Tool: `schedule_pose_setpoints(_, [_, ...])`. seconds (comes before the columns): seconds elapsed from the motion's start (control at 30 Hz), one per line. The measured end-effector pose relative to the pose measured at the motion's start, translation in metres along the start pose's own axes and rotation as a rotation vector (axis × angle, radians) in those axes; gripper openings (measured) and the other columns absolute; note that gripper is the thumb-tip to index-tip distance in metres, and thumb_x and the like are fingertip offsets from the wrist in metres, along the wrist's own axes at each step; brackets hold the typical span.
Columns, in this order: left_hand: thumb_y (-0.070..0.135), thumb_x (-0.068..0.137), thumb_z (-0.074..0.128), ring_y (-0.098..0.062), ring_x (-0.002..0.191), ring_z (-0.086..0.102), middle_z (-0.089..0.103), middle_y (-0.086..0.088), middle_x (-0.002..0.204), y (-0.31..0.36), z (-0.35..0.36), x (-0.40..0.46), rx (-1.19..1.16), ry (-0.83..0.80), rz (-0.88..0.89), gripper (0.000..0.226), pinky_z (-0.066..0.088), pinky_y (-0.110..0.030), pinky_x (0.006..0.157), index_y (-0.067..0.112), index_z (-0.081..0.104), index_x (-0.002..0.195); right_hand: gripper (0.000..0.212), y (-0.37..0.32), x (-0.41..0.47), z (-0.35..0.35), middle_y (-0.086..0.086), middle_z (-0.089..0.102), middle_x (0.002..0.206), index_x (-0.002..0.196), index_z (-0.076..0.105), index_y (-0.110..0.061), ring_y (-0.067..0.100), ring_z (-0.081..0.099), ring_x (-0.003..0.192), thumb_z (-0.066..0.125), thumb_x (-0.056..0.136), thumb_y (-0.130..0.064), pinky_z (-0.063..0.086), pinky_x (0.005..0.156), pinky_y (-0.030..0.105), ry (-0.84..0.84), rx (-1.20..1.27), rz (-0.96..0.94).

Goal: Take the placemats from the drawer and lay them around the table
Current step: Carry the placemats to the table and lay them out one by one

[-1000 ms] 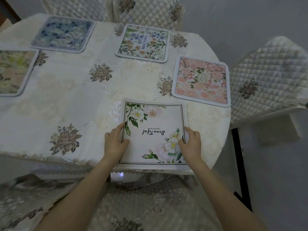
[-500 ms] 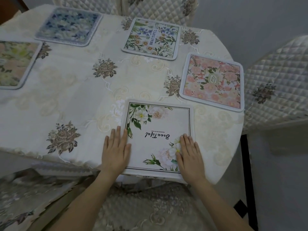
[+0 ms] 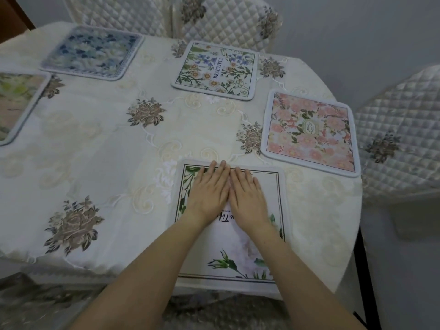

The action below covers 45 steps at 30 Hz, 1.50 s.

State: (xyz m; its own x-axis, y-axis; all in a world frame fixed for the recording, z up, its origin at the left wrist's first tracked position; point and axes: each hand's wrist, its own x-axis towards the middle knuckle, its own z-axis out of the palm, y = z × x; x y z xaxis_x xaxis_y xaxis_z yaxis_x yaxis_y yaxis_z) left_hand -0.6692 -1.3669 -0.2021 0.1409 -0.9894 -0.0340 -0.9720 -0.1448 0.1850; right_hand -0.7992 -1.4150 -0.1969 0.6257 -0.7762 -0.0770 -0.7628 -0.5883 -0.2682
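On the near edge of the cloth-covered surface (image 3: 100, 148) lies a square white fabric placemat printed with green leaves and pale flowers (image 3: 229, 256), its near border hanging slightly over the surface's edge. Both hands rest flat on its far half, side by side and touching: the left hand (image 3: 209, 194) and right hand (image 3: 247, 196) are open, fingers stretched and together, gripping nothing, palms pressing down.

Four more mats already lie around the surface: a pink floral square placemat with a pale border (image 3: 312, 132) at right, a white botanical square placemat lettered "BEAUTIFUL" (image 3: 216, 70) at far centre, a blue floral square placemat (image 3: 92, 52) at far left, and a peach and green floral placemat (image 3: 16, 103) cut off by the left frame edge.

The step in hand looks like smoothing the newly laid mat flat. The drawer is out of view, so whether mats remain cannot be told. Next move, most likely: lift both palms clear without dragging the mat, perhaps nudging it farther from the edge.
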Motion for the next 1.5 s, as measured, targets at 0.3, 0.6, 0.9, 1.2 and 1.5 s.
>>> schedule_pose_setpoints(0.3, [0.043,0.098,0.007,-0.014,0.147,0.001,0.005,-0.002,0.159,-0.074,-0.001,-0.020,-0.052,0.042,0.064,0.061,0.005,-0.034,0.119,0.011,0.006,0.151,0.065,0.067,-0.026,-0.011,-0.008,-0.007,0.160,0.154,-0.002,-0.020,0.005,-0.011,0.146,0.009,0.098,-0.050,-0.007,0.119,0.026,-0.003,-0.022,0.042])
schedule_pose_setpoints(0.6, [0.037,0.100,0.011,-0.032,0.142,0.025,0.027,-0.019,0.152,0.000,-0.008,-0.079,-0.051,0.049,0.069,0.062,0.009,-0.041,0.115,-0.001,0.029,0.145,0.064,-0.001,-0.069,-0.014,0.000,0.000,0.160,0.154,0.005,-0.013,0.016,-0.001,0.149,0.004,0.099,-0.047,-0.003,0.120,0.032,0.046,0.078,0.094])
schedule_pose_setpoints(0.9, [0.042,0.101,0.018,-0.016,0.147,-0.002,0.002,-0.005,0.160,0.009,0.011,-0.123,-0.011,-0.046,0.134,0.061,0.005,-0.037,0.118,0.010,0.006,0.152,0.060,-0.012,-0.116,0.018,-0.008,0.003,0.160,0.154,0.008,-0.020,0.008,0.001,0.148,0.013,0.102,-0.048,0.002,0.120,0.032,0.000,0.039,-0.025])
schedule_pose_setpoints(1.2, [0.036,0.101,0.018,-0.019,0.147,0.012,0.016,-0.009,0.158,-0.039,-0.008,-0.161,-0.048,-0.082,0.080,0.058,0.014,-0.038,0.118,0.005,0.020,0.150,0.059,0.036,-0.150,-0.004,-0.007,0.006,0.161,0.154,0.010,-0.024,0.007,-0.001,0.148,0.019,0.101,-0.047,0.002,0.120,0.027,-0.029,0.051,0.050])
schedule_pose_setpoints(1.5, [0.029,0.098,0.027,-0.024,0.129,0.044,0.045,-0.007,0.145,-0.023,-0.081,-0.148,0.070,-0.169,0.060,0.051,0.031,-0.039,0.108,0.011,0.035,0.145,0.045,0.004,-0.146,-0.080,0.004,0.037,0.153,0.148,0.034,-0.023,0.018,0.031,0.141,0.035,0.104,-0.034,0.029,0.111,0.030,-0.111,0.265,0.156])
